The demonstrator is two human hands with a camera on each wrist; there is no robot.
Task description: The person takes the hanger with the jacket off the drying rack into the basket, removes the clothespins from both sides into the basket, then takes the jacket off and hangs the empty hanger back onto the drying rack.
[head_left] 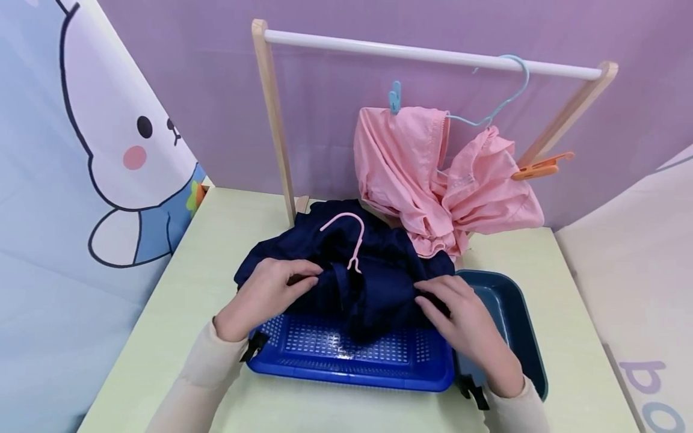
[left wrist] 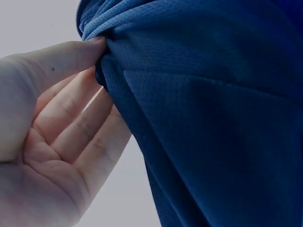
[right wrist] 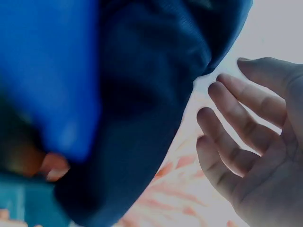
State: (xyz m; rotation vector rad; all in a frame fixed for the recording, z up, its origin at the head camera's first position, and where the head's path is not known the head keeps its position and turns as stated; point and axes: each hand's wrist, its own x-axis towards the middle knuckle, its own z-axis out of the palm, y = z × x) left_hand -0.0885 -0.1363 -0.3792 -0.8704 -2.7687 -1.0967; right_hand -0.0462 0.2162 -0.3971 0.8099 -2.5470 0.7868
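Note:
A dark navy garment (head_left: 387, 288) with a zipper edge lies bunched over a blue perforated basket (head_left: 352, 380). The hook of a pink hanger (head_left: 360, 237) rises out of its middle; the rest of the hanger is hidden in the cloth. At the garment's left side, my left hand (head_left: 267, 294) pinches its edge between thumb and fingers, as the left wrist view shows on the cloth (left wrist: 213, 127). My right hand (head_left: 468, 310) is at the right side, and in the right wrist view its fingers (right wrist: 222, 125) are loosely bent and apart from the fabric.
Behind stands a wooden rack with a white rail (head_left: 433, 55). On it hangs a pink garment (head_left: 400, 150) on a light blue hanger (head_left: 506, 102), with a blue clothespin (head_left: 395, 99) and an orange clothespin (head_left: 538, 169). A dark teal tray (head_left: 520, 319) is at the right.

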